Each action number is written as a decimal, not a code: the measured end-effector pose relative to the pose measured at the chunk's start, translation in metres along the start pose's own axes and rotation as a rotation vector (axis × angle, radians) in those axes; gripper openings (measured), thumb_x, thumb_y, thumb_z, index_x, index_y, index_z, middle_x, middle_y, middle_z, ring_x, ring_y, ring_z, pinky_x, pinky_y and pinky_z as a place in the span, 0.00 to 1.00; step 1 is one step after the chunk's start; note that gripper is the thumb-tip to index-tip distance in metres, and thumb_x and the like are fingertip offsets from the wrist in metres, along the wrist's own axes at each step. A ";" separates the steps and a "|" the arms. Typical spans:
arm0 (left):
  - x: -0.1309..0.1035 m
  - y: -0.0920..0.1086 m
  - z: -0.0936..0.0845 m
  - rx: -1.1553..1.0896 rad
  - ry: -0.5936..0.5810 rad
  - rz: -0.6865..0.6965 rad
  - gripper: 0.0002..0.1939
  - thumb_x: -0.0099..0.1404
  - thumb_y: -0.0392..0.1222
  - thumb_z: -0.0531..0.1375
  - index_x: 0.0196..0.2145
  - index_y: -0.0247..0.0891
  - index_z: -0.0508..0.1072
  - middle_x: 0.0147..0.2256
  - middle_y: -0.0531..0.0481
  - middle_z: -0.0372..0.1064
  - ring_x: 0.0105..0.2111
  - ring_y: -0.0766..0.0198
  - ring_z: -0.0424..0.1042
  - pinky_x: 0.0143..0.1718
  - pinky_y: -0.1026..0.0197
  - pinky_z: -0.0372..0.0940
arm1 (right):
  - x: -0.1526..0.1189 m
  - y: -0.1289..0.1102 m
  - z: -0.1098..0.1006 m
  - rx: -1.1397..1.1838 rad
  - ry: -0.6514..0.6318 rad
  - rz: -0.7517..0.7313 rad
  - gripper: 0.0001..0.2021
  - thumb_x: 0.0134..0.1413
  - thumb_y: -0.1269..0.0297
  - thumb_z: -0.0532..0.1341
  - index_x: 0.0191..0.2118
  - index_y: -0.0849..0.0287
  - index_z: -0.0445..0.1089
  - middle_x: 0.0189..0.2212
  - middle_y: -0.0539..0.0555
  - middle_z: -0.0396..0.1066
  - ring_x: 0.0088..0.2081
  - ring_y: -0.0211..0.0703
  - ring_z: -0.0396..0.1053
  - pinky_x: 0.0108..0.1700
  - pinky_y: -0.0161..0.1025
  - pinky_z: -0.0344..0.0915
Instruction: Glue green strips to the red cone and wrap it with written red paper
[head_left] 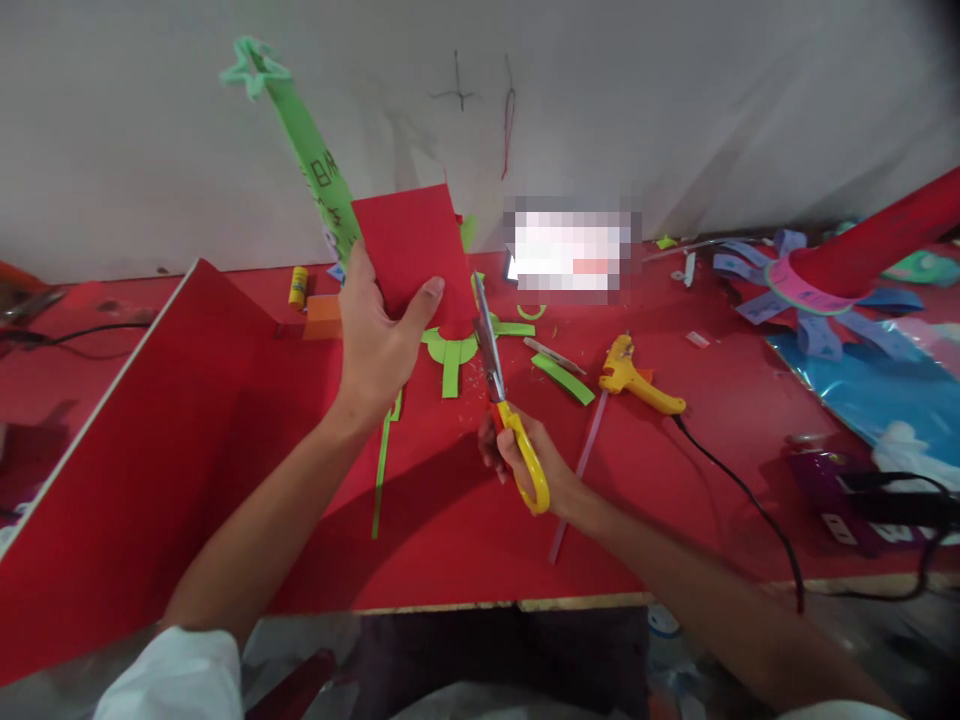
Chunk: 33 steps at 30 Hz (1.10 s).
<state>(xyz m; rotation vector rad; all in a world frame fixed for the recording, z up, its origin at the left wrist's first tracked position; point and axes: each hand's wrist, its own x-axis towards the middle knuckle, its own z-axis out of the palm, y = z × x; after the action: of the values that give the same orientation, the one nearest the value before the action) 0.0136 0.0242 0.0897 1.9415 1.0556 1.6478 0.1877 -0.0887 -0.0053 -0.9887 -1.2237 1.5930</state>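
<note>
A rectangular piece of red paper (pixel 412 250) is held up in my left hand (pixel 382 335), with the thumb across its lower front. My right hand (pixel 529 450) grips a pair of scissors (pixel 517 430) with yellow and red handles. Its blades point up along the right edge of the red paper; whether they touch it I cannot tell. Below the paper, pieces of green paper (pixel 451 370) lie on the table, partly hidden by the sheet and my hand. Behind my left hand rises a green strip (pixel 307 140) with dark writing and a star on top.
A yellow glue gun (pixel 637 380) with a black cord lies at right, near a green strip (pixel 562 380) and a pen (pixel 553 355). A glue stick (pixel 298 288) stands at back left. A large red board (pixel 142 430) leans at left; a red tube (pixel 885 235) juts in at right.
</note>
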 end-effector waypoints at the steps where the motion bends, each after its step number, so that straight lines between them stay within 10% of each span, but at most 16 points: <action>1: 0.000 -0.001 0.001 -0.010 -0.021 -0.002 0.24 0.69 0.59 0.63 0.58 0.52 0.64 0.55 0.45 0.71 0.55 0.50 0.74 0.59 0.39 0.72 | 0.000 0.001 0.000 0.001 0.012 -0.011 0.32 0.52 0.25 0.58 0.34 0.54 0.61 0.22 0.45 0.62 0.22 0.35 0.60 0.21 0.32 0.57; 20: -0.004 0.002 0.004 -0.271 -0.417 -0.205 0.27 0.63 0.53 0.69 0.55 0.47 0.68 0.52 0.45 0.74 0.56 0.47 0.74 0.57 0.42 0.74 | 0.012 -0.003 -0.014 -0.001 0.159 -0.160 0.31 0.55 0.26 0.57 0.33 0.54 0.62 0.22 0.45 0.61 0.21 0.33 0.59 0.20 0.31 0.61; 33: 0.001 0.004 -0.001 -0.236 -0.399 -0.304 0.18 0.65 0.47 0.66 0.51 0.40 0.74 0.50 0.45 0.75 0.51 0.50 0.74 0.56 0.47 0.71 | 0.014 0.002 -0.018 0.032 0.188 -0.224 0.25 0.60 0.34 0.60 0.32 0.54 0.61 0.22 0.45 0.61 0.21 0.33 0.59 0.20 0.32 0.60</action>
<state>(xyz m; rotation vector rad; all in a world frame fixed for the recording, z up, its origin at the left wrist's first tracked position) 0.0138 0.0220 0.0938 1.7535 0.8973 1.1079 0.1996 -0.0704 -0.0123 -0.9236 -1.1332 1.3117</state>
